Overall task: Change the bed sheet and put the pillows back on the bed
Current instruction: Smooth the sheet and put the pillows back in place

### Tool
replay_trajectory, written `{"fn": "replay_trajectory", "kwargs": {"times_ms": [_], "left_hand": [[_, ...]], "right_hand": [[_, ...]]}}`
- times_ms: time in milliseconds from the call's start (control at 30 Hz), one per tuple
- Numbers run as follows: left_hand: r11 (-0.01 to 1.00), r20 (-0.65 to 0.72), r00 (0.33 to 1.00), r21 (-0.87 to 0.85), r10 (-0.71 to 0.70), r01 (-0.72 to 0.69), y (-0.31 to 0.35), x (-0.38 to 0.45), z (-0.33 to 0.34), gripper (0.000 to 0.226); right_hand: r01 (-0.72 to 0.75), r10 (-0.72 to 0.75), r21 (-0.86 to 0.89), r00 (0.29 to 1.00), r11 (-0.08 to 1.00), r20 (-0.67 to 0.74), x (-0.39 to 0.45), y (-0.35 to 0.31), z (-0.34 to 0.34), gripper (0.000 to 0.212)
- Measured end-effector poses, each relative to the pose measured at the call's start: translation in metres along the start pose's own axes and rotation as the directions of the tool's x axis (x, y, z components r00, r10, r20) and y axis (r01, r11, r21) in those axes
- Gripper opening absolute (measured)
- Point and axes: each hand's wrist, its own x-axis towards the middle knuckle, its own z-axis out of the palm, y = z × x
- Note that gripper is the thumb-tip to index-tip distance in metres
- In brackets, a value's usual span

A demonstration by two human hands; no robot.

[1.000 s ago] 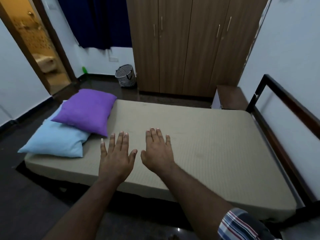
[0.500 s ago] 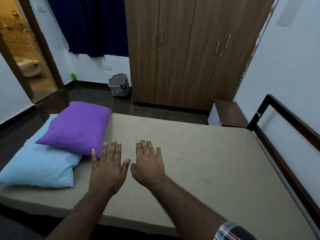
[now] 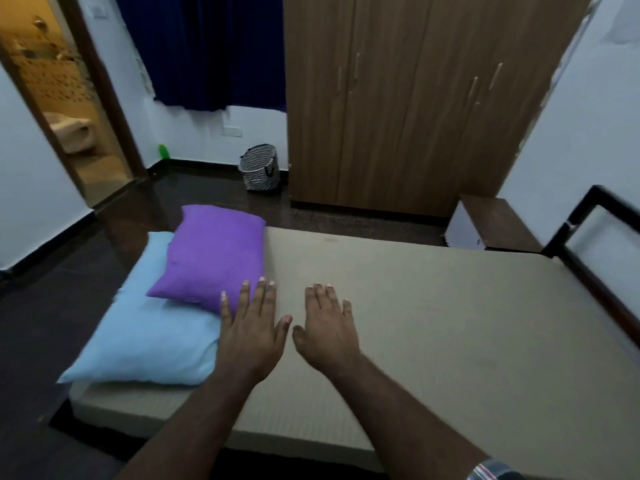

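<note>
Both hands [image 3: 254, 336] [image 3: 327, 332] flat, empty; pillows [image 3: 214, 252] at mattress [image 3: 433, 323] left edge.

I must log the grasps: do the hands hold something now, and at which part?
Nothing is held. The left hand and the right hand are both open, fingers straight, stretched out over the mattress.

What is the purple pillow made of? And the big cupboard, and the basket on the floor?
Purple pillow: looks like soft woven cloth, matte, with a fine bumpy texture; the filling is hidden.
Cupboard: looks like wood or a wood-look board, brown with streaky grain and a smooth finish.
Basket: seems woven from rope or cord, in a black and white pattern.
</note>
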Motion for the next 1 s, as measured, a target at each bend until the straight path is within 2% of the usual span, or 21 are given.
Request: {"fn": "replay_trajectory", "kwargs": {"times_ms": [233,367,533,633,700,867,933,1000], "left_hand": [[0.999,0.085,0.995,0.010,-0.051,0.051,-0.121,-0.017,0.003,0.067],[0.995,0.090,0.991,-0.003,-0.097,0.097,-0.166,-0.010,0.016,0.067],[0.991,0.156,0.979,0.018,-0.132,0.131,-0.226,0.005,0.053,0.069],[0.986,0.210,0.964,0.023,-0.165,0.164,-0.261,0.022,0.075,0.073],[0.979,0.274,0.941,0.030,-0.200,0.199,-0.284,0.035,0.090,0.077],[0.948,0.409,0.867,-0.014,-0.284,0.318,-0.314,0.060,0.117,0.072],[0.929,0.464,0.837,-0.072,-0.291,0.363,-0.322,0.074,0.128,0.070],[0.861,0.515,0.798,-0.199,-0.313,0.467,-0.328,0.092,0.138,0.074]], "right_hand": [[0.023,-0.027,0.045,0.995,0.999,0.095,0.024,-0.100,0.061,0.077],[0.000,-0.009,0.062,0.990,0.998,0.143,0.057,-0.126,0.092,0.078],[-0.015,0.001,0.070,0.980,0.997,0.201,0.107,-0.151,0.141,0.074],[-0.040,0.019,0.067,0.958,0.997,0.287,0.141,-0.159,0.177,0.077],[-0.088,0.053,0.077,0.927,0.993,0.372,0.163,-0.162,0.202,0.079],[-0.171,0.110,0.097,0.886,0.980,0.450,0.191,-0.153,0.233,0.081],[-0.229,0.137,0.143,0.869,0.963,0.475,0.201,-0.151,0.243,0.082],[-0.272,0.131,0.229,0.861,0.934,0.491,0.210,-0.152,0.249,0.085]]}}
